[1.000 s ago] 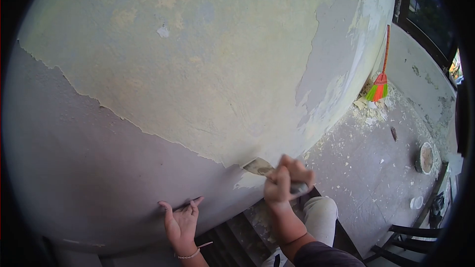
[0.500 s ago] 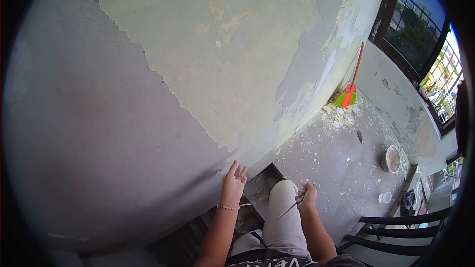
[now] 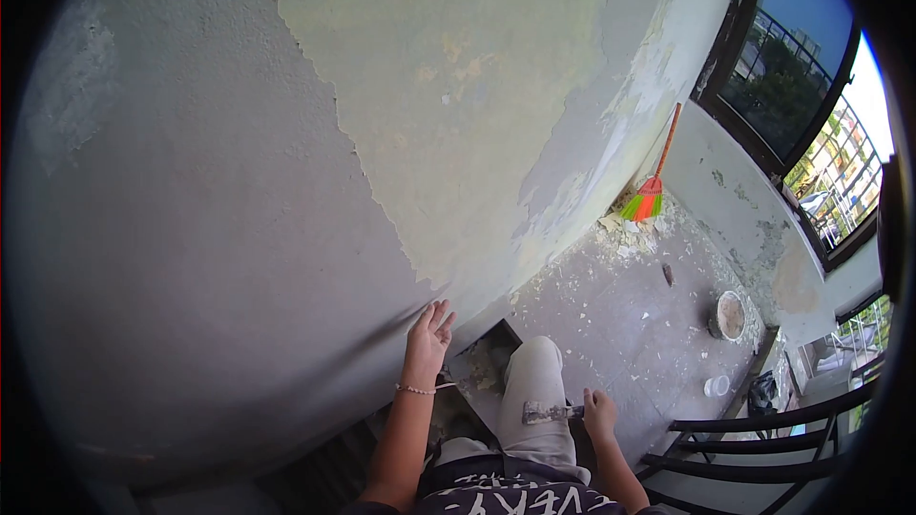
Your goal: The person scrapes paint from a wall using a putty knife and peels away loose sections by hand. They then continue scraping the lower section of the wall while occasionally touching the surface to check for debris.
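My right hand (image 3: 599, 412) is closed around the dark handle of a scraper (image 3: 546, 412). Its flat blade, smeared with pale residue, points left across my raised knee. My left hand (image 3: 429, 334) has its fingers stretched out and reaches to the lower part of the wall (image 3: 286, 257), fingertips right at the ragged lower end of the grey paint edge. Grey paint covers the left of the wall, and a pale yellow-green layer (image 3: 468, 133) shows where the paint is gone.
An orange and green broom (image 3: 646, 198) leans in the corner over a heap of paint flakes (image 3: 625, 236). On the flake-strewn floor (image 3: 611, 324) stand a bucket (image 3: 730, 315) and a small white tub (image 3: 717, 386). A dark slatted chair (image 3: 763, 446) is at the right, below a window (image 3: 797, 48).
My right hand has moved lower, and the scraper has turned from edge-on to showing its blade flat. My left hand stays stretched at the wall. The view has shifted left.
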Available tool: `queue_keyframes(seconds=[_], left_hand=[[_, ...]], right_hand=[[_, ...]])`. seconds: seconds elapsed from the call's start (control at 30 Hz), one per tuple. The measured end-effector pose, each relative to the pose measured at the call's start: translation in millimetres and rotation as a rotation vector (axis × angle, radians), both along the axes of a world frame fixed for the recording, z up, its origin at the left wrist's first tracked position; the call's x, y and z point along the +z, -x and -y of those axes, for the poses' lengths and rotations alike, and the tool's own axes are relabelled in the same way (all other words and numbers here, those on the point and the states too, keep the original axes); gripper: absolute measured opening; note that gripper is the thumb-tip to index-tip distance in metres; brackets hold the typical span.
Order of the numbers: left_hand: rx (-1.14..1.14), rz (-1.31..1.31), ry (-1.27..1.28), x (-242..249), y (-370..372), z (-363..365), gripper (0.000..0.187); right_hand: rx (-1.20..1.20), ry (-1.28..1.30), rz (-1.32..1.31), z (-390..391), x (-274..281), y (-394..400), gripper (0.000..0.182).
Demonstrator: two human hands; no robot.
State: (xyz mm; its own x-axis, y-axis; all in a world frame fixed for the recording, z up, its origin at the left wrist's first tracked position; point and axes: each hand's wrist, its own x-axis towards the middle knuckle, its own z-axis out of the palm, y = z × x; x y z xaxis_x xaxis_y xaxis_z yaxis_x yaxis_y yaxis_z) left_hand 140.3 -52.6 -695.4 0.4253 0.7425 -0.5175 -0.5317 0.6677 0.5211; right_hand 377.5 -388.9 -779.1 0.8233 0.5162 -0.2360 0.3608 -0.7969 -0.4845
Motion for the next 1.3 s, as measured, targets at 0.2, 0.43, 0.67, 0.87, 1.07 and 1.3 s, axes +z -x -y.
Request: queue_keyframes(seconds=[0.2, 0.43, 0.67, 0.87, 1.07, 1.3], left_hand=[[0.156, -0.116, 0.059, 8, 83, 28, 0.038], [0.522, -0.052, 0.009, 65, 144, 41, 0.054], [0.648, -0.002, -0.09, 103, 169, 42, 0.051], [0.62, 0.045, -0.106, 120, 165, 36, 0.064], [0.425, 0.283, -0.338, 95, 191, 14, 0.075], [0.378, 0.368, -0.367, 70, 193, 3, 0.064]], right_hand=[[0.759, 0.454, -0.316, -4, 104, 6, 0.058], [1.072, 0.802, -0.833, -56, 135, -23, 0.05], [1.377, 0.398, -0.03, -161, 297, 38, 0.041], [1.35, 0.308, 0.664, -233, 365, 84, 0.043], [1.322, 0.222, 0.819, -300, 352, 103, 0.06], [1.298, 0.28, 0.859, -305, 361, 107, 0.06]])
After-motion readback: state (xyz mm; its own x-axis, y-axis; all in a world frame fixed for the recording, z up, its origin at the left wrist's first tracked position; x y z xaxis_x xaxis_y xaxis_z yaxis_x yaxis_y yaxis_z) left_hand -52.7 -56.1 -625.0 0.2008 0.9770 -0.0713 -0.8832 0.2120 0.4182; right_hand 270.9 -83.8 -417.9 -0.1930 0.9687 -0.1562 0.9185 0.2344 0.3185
